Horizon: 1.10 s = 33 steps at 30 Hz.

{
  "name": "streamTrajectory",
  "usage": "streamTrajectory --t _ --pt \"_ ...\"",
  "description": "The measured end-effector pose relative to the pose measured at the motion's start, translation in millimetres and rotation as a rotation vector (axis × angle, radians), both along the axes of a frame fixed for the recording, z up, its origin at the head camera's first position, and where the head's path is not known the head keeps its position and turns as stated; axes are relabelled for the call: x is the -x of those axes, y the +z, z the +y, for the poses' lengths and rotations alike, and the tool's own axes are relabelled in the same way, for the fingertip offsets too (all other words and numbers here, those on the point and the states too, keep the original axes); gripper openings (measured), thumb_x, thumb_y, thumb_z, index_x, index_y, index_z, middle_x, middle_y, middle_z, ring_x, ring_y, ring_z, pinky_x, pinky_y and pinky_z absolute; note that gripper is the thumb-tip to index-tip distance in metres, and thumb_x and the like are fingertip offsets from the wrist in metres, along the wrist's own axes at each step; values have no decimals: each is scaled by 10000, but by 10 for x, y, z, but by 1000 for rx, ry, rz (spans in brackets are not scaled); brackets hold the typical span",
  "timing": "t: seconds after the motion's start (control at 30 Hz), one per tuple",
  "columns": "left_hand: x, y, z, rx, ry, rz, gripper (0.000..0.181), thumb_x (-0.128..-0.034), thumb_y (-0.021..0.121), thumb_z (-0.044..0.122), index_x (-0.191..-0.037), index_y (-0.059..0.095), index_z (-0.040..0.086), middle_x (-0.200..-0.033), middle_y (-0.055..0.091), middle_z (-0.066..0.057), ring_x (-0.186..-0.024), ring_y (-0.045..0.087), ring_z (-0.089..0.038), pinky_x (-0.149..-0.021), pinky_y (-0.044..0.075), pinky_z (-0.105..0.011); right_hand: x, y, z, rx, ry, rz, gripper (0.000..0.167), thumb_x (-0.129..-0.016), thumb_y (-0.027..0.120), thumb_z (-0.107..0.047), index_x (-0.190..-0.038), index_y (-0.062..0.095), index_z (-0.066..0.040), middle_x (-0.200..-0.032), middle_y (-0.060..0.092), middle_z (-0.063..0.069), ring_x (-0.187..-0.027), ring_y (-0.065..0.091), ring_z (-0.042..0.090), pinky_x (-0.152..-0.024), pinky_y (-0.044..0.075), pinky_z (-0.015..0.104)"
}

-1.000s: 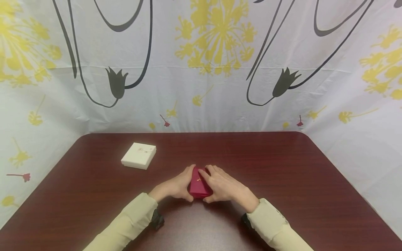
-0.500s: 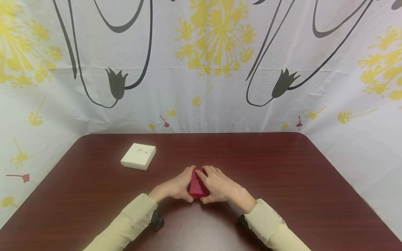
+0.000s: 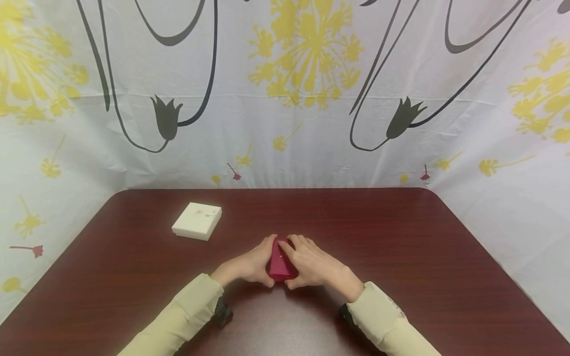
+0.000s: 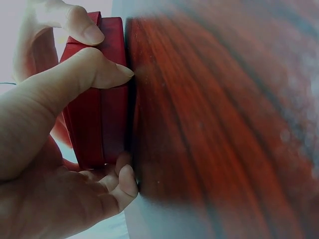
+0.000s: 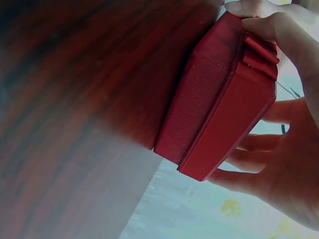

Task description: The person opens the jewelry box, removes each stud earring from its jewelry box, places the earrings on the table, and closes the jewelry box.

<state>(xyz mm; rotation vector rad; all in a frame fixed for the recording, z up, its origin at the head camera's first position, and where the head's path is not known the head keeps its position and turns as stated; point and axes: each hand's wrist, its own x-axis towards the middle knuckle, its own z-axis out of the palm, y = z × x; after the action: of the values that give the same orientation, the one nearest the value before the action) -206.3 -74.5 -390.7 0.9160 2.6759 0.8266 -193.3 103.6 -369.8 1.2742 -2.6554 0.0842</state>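
Note:
A small red box (image 3: 279, 269) with a gold mark stands on the table at its near middle. My left hand (image 3: 251, 262) grips its left side, thumb at the near end and fingertips at the far end. From the right, my right hand (image 3: 317, 264) holds it with curled fingers, one finger lying over the top. In the left wrist view the thumb presses the side of the red box (image 4: 113, 119), low by the tabletop. The right wrist view shows a layered side of the box (image 5: 224, 109) and a folded strip at one end.
A flat white box (image 3: 197, 221) with a small printed drawing lies at the back left of the dark red wooden table (image 3: 378, 222). A white curtain (image 3: 249, 123) with yellow, grey and red flower prints hangs behind and beside the table.
My right hand has moved slightly left over the red box and covers more of its top. My left hand and the white box look unmoved.

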Motion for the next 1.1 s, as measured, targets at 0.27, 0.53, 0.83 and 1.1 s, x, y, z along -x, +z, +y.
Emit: streamTrajectory --t 0.27,0.53,0.83,1.1 --pt "2 11 -2 6 -9 7 1033 -522 798 70 -1300 154 -147 -1248 342 -258 -1141 401 -307 -969 342 -398 8 6 0 -30 -23 -19 819 -601 749 -424 -1231 465 16 -1101 460 129 -967 471 245 -863 424 381" --pt "-6 20 -4 3 -11 -1 1043 -519 795 61 -1303 141 -151 -1256 336 -267 -1148 398 -313 -967 344 -400 1 4 4 -11 -21 -15 821 -595 761 -424 -1216 472 27 -1105 464 142 -975 476 260 -866 425 394" --pt "-1 11 -5 -1 -12 -2 1052 -517 794 61 -1306 133 -157 -1268 331 -279 -1165 389 -327 -974 337 -401 -1 7 5 2 -9 -12 825 -579 760 -423 -1203 480 39 -1089 467 158 -969 475 274 -868 420 401" --pt "5 15 -10 -13 -17 -3 1038 -516 793 64 -1299 146 -152 -1243 351 -259 -1141 405 -305 -964 347 -399 4 12 -3 0 -2 -17 808 -579 759 -389 -1199 476 45 -1103 462 173 -991 467 281 -884 410 408"
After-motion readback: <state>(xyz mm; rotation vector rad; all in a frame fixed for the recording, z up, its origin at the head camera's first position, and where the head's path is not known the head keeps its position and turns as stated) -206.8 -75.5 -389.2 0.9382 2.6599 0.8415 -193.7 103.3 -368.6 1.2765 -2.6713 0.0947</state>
